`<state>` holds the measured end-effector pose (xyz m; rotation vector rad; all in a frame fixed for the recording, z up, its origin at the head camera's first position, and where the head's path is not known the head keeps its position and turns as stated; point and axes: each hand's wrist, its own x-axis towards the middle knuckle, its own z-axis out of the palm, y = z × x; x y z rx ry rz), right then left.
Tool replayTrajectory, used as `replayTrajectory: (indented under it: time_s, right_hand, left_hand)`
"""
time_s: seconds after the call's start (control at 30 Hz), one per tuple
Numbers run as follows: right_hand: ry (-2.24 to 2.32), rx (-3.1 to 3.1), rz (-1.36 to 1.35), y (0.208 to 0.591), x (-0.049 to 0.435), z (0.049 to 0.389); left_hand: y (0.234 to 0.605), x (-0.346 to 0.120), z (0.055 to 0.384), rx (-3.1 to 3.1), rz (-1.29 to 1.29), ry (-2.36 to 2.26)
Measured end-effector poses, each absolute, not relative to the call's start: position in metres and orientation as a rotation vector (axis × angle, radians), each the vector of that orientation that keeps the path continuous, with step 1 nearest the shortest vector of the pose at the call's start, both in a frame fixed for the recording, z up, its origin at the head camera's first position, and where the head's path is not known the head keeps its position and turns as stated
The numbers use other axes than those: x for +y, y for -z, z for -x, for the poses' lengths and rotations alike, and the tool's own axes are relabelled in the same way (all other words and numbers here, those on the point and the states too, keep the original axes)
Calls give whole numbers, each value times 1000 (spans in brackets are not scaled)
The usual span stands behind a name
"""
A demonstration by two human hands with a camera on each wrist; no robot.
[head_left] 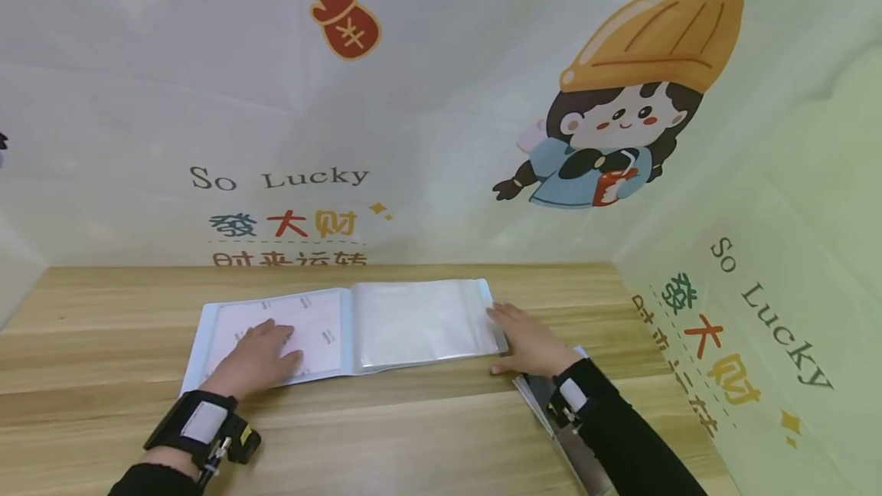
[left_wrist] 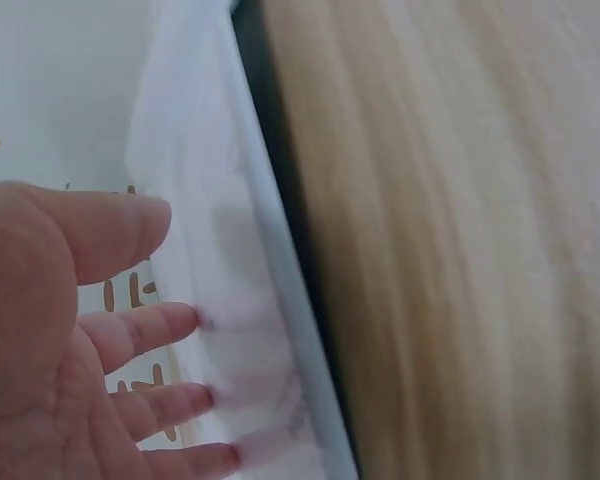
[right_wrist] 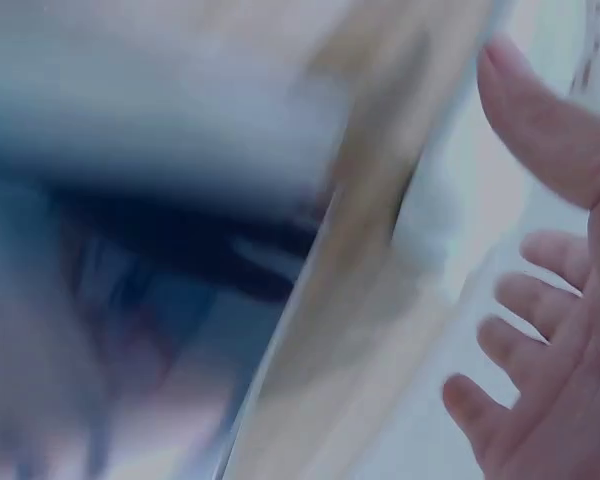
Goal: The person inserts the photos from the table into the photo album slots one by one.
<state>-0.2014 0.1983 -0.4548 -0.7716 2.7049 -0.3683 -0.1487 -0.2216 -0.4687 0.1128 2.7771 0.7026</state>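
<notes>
An open photo album [head_left: 355,327] with light blue edges and clear sleeves lies across the wooden table. Its left page shows a white sheet with small grey print, and my left hand [head_left: 256,354] rests there with the fingers extended. The left wrist view shows those fingertips touching the white page [left_wrist: 245,290]. At the album's right edge is my right hand [head_left: 530,339], fingers extended beside the translucent right-hand page [head_left: 423,324]. The right wrist view shows nothing gripped between its thumb and fingers.
Under my right forearm lie glossy printed sheets [head_left: 575,450], partly hidden; in the right wrist view these sheets [right_wrist: 130,330] are blurred. A pale printed cloth backdrop [head_left: 441,113] stands behind and to the right of the wooden table [head_left: 386,442].
</notes>
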Motion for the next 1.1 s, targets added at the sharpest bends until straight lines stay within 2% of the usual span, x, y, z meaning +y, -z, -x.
replayTrajectory:
  time_s: [0.17, 0.37, 0.67, 1.0, 1.1]
  right_hand:
    - [218, 2676, 698, 440, 248, 196]
    - [37, 2626, 720, 444, 276, 179]
    - [25, 2686, 709, 459, 285, 185]
    - [259, 2746, 717, 443, 285, 196]
    - [404, 2709, 644, 431, 285, 199]
  left_hand:
    - [467, -224, 156, 2721, -70, -743]
    - [463, -228, 163, 2651, 12, -820]
    - [462, -230, 164, 2583, 31, -915]
    - [462, -232, 163, 2578, 43, -915]
    - [461, -232, 162, 2587, 48, -909]
